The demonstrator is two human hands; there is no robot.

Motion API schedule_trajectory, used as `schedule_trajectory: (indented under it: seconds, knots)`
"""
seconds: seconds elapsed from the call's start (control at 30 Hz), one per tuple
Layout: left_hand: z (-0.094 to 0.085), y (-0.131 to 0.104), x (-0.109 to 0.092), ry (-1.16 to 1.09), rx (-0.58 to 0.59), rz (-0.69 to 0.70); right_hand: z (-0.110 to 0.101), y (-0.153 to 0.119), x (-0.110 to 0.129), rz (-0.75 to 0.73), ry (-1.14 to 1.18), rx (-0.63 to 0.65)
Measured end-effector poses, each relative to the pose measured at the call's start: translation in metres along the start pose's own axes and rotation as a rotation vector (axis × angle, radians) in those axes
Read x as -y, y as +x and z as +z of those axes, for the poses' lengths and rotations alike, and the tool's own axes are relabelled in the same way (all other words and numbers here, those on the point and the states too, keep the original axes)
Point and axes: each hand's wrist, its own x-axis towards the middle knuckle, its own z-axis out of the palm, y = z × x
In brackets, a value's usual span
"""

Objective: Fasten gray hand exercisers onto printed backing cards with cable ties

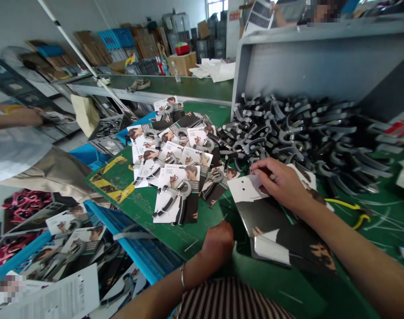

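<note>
My right hand [281, 184] is at the top edge of a stack of printed backing cards [248, 188], its fingers curled onto a white card with two punched holes. My left hand [218, 241] is closed by the table's near edge, just left of the stack; whatever its fingers hold is hidden. To the left, hand grips mounted on cards [177, 195] lie in an overlapping pile. Beyond my right hand, loose grey-and-black hand grips [284, 133] spill from a tipped grey bin [298, 66]. Yellow-handled pliers [358, 208] rest right of the cards.
A blue crate [131, 239] and carded hand grips [72, 248] stand low at left, near bins of pink hand grips [27, 206]. A co-worker's arm [15, 118] reaches in from the left. Behind is another green bench [195, 86] with a bottle [175, 71].
</note>
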Motion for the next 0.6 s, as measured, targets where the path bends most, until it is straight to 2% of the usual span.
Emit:
schedule_trajectory:
  seconds: [0.03,0.1,0.17,0.2,0.27,0.33,0.37,0.4,0.43,0.5,0.53,0.6]
  knots:
    - [0.000,0.005,-0.001,-0.002,-0.002,0.004,-0.004,-0.002,0.001,0.005,0.006,-0.041]
    - [-0.017,0.014,-0.001,-0.038,-0.026,0.023,-0.017,-0.012,0.009,0.037,0.040,-0.152]
    - [-0.052,0.017,-0.002,-0.101,-0.090,0.044,-0.032,-0.031,0.026,0.126,0.155,-0.231]
    - [-0.072,0.015,-0.004,-0.149,-0.152,0.049,-0.038,-0.044,0.038,0.192,0.256,-0.232]
    - [-0.106,0.007,-0.016,-0.330,-0.320,0.081,-0.042,-0.071,0.066,0.313,0.559,-0.072]
    - [-0.124,-0.003,-0.036,-0.707,-0.505,0.167,-0.033,-0.095,0.093,0.402,0.896,0.259]
    - [-0.126,-0.008,-0.047,-0.867,-0.564,0.205,-0.024,-0.103,0.105,0.438,1.044,0.385]
    - [-0.123,-0.011,-0.058,-0.996,-0.597,0.231,-0.015,-0.109,0.113,0.479,1.163,0.411]
    - [-0.116,-0.014,-0.069,-1.078,-0.605,0.241,-0.006,-0.111,0.119,0.508,1.254,0.365]
    - [-0.097,-0.019,-0.084,-1.164,-0.583,0.225,0.008,-0.107,0.122,0.551,1.325,0.142]
    - [-0.087,-0.021,-0.089,-1.170,-0.556,0.212,0.011,-0.104,0.120,0.555,1.320,0.039]
    - [-0.069,-0.024,-0.094,-1.142,-0.482,0.217,0.012,-0.098,0.114,0.545,1.294,-0.088]
